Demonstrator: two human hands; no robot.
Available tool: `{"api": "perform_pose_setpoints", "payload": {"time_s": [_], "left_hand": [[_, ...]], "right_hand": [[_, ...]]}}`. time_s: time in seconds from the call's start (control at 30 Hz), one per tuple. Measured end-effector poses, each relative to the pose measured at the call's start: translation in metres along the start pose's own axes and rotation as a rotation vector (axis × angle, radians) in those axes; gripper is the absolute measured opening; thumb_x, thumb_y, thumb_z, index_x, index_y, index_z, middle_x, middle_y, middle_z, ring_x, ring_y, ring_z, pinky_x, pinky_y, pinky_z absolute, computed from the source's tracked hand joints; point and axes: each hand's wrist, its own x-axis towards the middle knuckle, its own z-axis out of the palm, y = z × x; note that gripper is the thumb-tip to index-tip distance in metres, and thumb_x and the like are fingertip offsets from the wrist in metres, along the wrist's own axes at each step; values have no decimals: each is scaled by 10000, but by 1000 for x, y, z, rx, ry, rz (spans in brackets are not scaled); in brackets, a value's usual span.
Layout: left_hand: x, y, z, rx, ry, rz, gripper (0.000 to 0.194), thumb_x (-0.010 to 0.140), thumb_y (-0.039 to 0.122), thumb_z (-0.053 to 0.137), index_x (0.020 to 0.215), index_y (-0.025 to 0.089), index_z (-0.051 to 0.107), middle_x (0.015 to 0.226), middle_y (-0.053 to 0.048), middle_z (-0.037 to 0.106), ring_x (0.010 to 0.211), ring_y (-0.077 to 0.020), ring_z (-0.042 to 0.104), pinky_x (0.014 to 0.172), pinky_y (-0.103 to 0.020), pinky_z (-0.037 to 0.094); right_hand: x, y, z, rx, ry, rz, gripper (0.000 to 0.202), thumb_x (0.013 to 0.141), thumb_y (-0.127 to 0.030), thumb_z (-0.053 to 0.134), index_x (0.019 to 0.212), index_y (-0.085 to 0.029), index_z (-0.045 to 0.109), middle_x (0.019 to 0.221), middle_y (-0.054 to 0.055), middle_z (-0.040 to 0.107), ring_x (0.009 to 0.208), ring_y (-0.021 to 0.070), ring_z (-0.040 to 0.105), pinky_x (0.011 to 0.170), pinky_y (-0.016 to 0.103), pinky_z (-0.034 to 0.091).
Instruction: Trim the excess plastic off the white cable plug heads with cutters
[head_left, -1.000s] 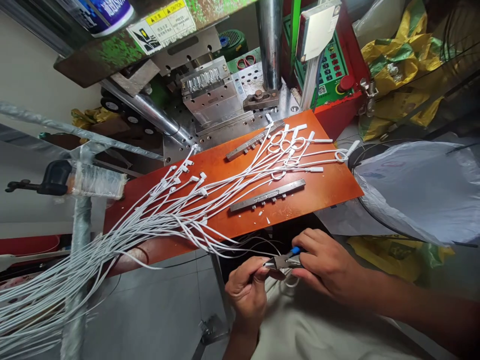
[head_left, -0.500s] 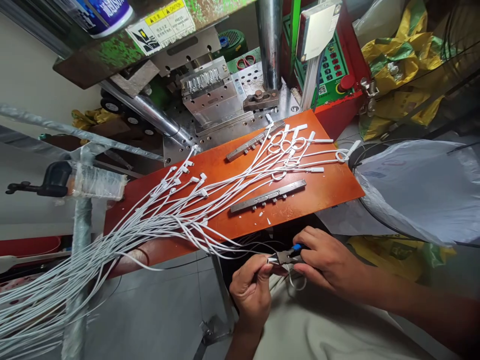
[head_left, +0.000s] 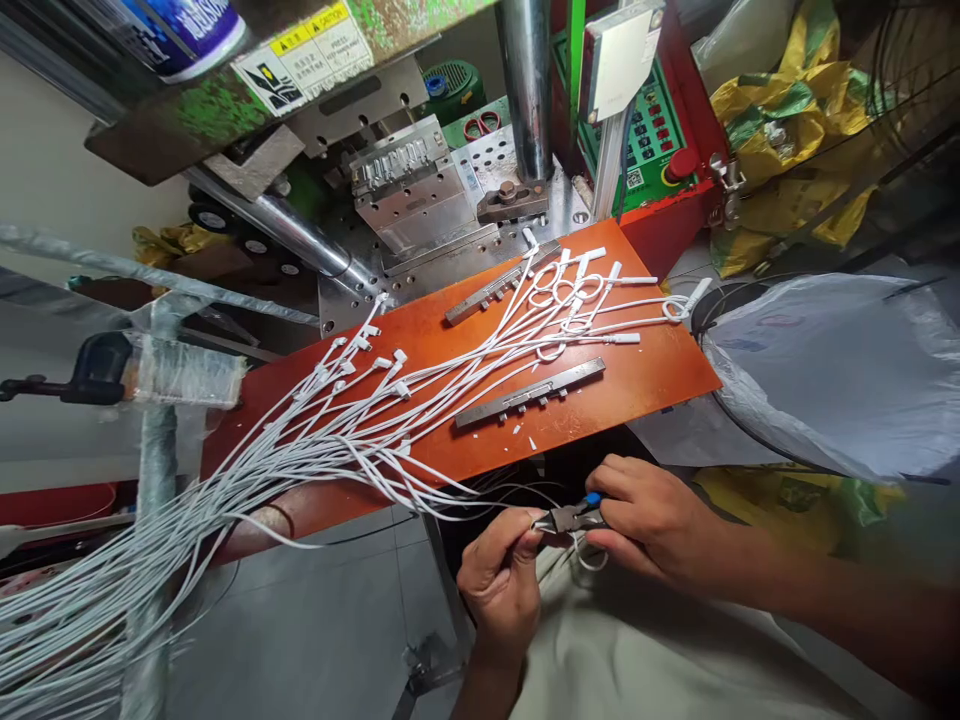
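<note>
Right hand point(head_left: 652, 520) gripping pliers point(head_left: 567, 518), left hand point(head_left: 502, 570) pinching probably a white cable end point(head_left: 541, 523)

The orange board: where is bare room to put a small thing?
Bare: the right corner of the orange board, beyond the lower metal bar; a smaller patch between the left end of the upper metal bar and angled plugs. Crowded: the lower left, under the white cables, and upper right, with looped ends.

At five o'clock, the right hand point(head_left: 658, 520) is gripping blue-handled pliers point(head_left: 568, 518) while the left hand point(head_left: 501, 575) is pinching a white piece point(head_left: 541, 524) beside their jaws. White cables point(head_left: 259, 472) are stretching from eight o'clock across the orange bench point(head_left: 645, 385).
</note>
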Motion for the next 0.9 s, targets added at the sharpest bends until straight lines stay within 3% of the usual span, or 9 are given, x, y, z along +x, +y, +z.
{"api": "perform_pose_setpoints", "payload": {"time_s": [0.1, 0.27, 0.5, 0.7, 0.9], "left_hand": [[1, -3, 0, 17, -16, 4, 166, 1052, 115, 685, 1094, 214, 811, 853, -18, 815, 692, -179, 774, 688, -272, 604], [3, 0, 2, 26, -23, 46, 147, 1039, 99, 696, 1055, 212, 789, 805, 0, 814, 660, -174, 781, 656, -254, 593], [1, 1, 3, -5, -4, 18, 194, 1048, 92, 681, 1115, 230, 799, 854, 0, 837, 638, -166, 795, 650, -246, 619], [6, 1, 2, 30, -14, 54, 172, 1035, 88, 698, 1077, 220, 801, 810, 4, 829, 651, -172, 795, 660, -247, 604], [6, -1, 0, 25, -35, 62, 184, 1029, 72, 699, 1101, 212, 794, 845, -5, 826, 654, -178, 800, 656, -263, 609]], "right_hand": [[0, 1, -1, -12, 25, 3, 489, 1202, -427, 444, 815, -194, 630, 1072, 127, 687, 943, 246, 544, 813, 387, 412], [0, 2, -2, -39, 39, 0, 465, 1195, -410, 472, 811, -193, 621, 1110, 130, 691, 975, 252, 548, 836, 390, 413], [0, 1, 1, -56, 30, -26, 496, 1197, -387, 462, 755, -204, 591, 854, 69, 620, 803, 223, 465, 706, 359, 349], [4, 4, -7, -54, 30, -30, 483, 1197, -407, 463, 802, -188, 634, 1056, 122, 684, 938, 243, 533, 806, 375, 395], [6, 4, -6, -83, 25, -48, 471, 1190, -380, 481, 785, -188, 623, 964, 104, 664, 881, 237, 505, 754, 367, 371]]}}
